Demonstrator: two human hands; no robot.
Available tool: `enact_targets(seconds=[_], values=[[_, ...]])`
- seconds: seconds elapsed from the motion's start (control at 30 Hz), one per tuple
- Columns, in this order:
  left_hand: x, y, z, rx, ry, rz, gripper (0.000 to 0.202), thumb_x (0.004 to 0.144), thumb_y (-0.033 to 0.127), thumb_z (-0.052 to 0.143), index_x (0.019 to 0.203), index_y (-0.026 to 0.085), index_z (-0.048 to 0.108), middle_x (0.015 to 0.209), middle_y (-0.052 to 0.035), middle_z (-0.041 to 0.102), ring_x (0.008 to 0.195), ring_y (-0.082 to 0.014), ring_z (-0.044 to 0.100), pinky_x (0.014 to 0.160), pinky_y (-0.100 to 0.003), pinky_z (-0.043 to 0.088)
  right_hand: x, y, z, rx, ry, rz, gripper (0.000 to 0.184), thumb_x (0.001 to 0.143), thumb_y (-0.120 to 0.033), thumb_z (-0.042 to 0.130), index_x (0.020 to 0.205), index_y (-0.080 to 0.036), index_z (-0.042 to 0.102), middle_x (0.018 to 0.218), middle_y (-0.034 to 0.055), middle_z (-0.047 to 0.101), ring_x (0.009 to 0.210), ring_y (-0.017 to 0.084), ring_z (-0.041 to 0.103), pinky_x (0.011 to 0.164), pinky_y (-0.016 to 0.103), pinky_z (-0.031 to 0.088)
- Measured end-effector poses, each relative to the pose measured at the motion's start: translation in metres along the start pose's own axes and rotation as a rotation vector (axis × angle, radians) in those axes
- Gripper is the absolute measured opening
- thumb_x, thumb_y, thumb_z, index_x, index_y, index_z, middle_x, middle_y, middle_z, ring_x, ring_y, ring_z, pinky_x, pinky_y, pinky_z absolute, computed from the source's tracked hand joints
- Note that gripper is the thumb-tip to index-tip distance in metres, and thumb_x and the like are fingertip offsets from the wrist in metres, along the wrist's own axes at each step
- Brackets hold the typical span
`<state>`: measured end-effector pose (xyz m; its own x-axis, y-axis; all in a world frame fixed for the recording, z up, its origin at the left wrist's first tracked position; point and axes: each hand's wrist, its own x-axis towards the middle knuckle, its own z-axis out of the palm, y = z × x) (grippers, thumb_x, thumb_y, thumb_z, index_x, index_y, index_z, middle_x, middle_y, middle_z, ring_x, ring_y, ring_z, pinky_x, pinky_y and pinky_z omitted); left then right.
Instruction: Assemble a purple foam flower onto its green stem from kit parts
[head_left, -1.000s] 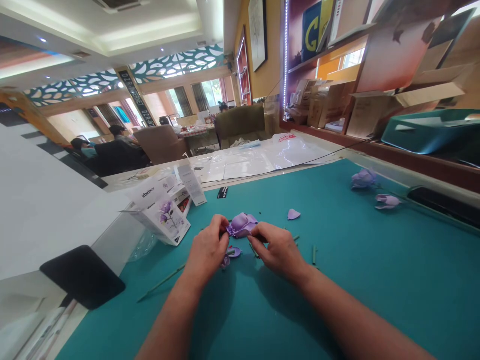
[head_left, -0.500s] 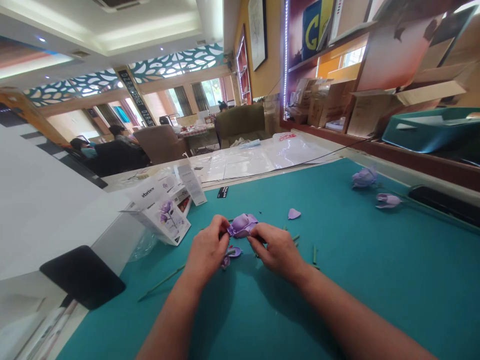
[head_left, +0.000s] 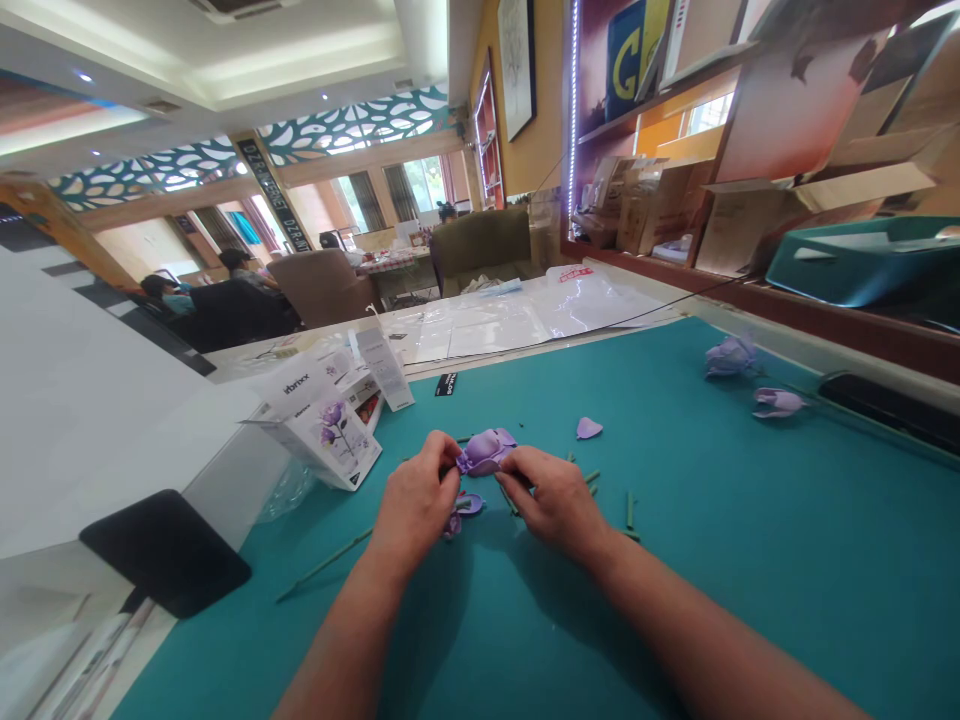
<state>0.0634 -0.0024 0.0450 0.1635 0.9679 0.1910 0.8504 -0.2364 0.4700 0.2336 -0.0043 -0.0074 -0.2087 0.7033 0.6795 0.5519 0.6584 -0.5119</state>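
Note:
A purple toy flower head (head_left: 486,451) is held just above the teal mat (head_left: 675,560), pinched from both sides. My left hand (head_left: 415,502) grips its left edge with closed fingers. My right hand (head_left: 553,496) closes on its right side. Under my left hand lie a few loose purple petals (head_left: 466,506). One more purple petal (head_left: 588,428) lies apart, to the right of the flower. Short green stem pieces (head_left: 628,510) lie beside my right hand, and a long green stem (head_left: 324,565) lies at the left.
A white printed box (head_left: 319,422) with a flower picture stands left of the hands. Two finished purple flowers (head_left: 729,356) (head_left: 777,402) lie at the far right. A black pad (head_left: 166,552) sits at the left edge. Clear plastic sheets (head_left: 510,315) lie beyond the mat. People sit far back.

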Motion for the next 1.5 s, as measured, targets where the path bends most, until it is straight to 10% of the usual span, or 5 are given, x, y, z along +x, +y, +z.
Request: enact_targets(seconds=[0.37,0.83,1.2,1.5], values=[[0.000,-0.002,-0.007,-0.016,0.028,-0.023,0.009,0.080,0.023,0.042,0.088,0.024,0.047,0.082,-0.0007,0.068,0.076,-0.0199,0.063,0.067,-0.029,0.041,0.005,0.003,-0.010,0.124,0.046,0.124,0.020,0.090,-0.032,0.051,0.079,-0.019,0.061,0.069,0.0008,0.064,0.059,0.013,0.055,0.058,0.022,0.040],[0.002,-0.010,-0.015,-0.003,0.032,-0.034,0.011,0.079,0.025,0.041,0.087,0.024,0.048,0.079,0.0006,0.067,0.074,-0.0193,0.062,0.065,-0.029,0.040,-0.011,0.129,-0.034,-0.542,-0.115,0.455,0.038,0.081,-0.002,0.043,0.104,-0.018,0.068,0.112,0.0117,0.065,0.102,0.024,0.055,0.082,0.034,0.040],[-0.001,-0.008,-0.020,-0.154,-0.051,-0.005,0.012,0.078,0.022,0.041,0.087,0.023,0.049,0.068,0.0029,0.060,0.063,-0.0155,0.055,0.058,-0.026,0.040,-0.004,0.119,-0.030,-0.466,-0.108,0.476,0.014,0.082,-0.014,0.053,0.072,-0.016,0.064,0.078,0.0093,0.060,0.072,0.021,0.054,0.065,0.030,0.037],[-0.004,-0.004,-0.026,-0.310,-0.211,-0.023,0.016,0.080,0.030,0.049,0.093,0.022,0.047,0.076,0.0014,0.059,0.063,-0.0136,0.053,0.056,-0.025,0.042,0.010,0.051,-0.017,-0.024,-0.079,0.393,0.006,0.076,-0.022,0.053,0.072,-0.019,0.057,0.065,-0.0024,0.061,0.056,0.012,0.053,0.053,0.021,0.038]])
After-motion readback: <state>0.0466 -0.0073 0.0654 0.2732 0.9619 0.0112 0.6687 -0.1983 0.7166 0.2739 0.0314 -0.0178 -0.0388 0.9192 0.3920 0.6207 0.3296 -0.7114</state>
